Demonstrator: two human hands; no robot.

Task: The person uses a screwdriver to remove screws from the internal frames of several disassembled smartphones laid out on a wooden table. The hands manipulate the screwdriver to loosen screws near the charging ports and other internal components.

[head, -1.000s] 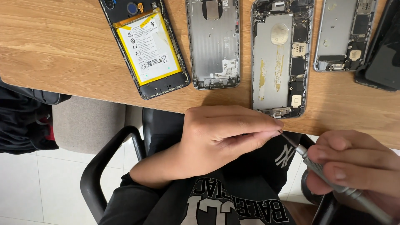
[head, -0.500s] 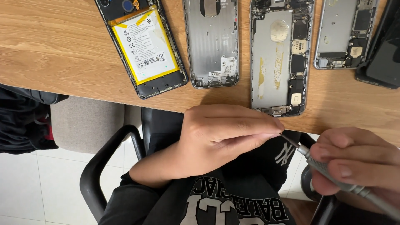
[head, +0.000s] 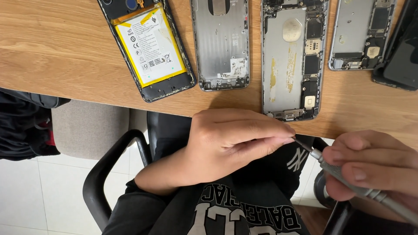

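Observation:
My left hand [head: 235, 141] hovers just below the wooden table's front edge [head: 65, 93], its fingers pinched together against the dark tip of a small silver screwdriver [head: 348, 178]. What the fingertips pinch is too small to tell. My right hand [head: 374, 167] grips the screwdriver's knurled handle at the lower right, with the tool pointing up and left toward the left fingertips. Directly above the hands lies an opened grey phone housing [head: 292, 58] with bare boards and no battery.
On the table also lie an opened dark phone with a yellow-edged battery [head: 150, 45], a grey empty back shell [head: 221, 43], another stripped housing [head: 363, 35] and a black phone [head: 402, 52]. A black chair armrest [head: 109, 174] and a grey seat [head: 89, 126] sit below.
Both hands have hardly moved. The view has drifted slightly, so the phones sit a little further left in the picture.

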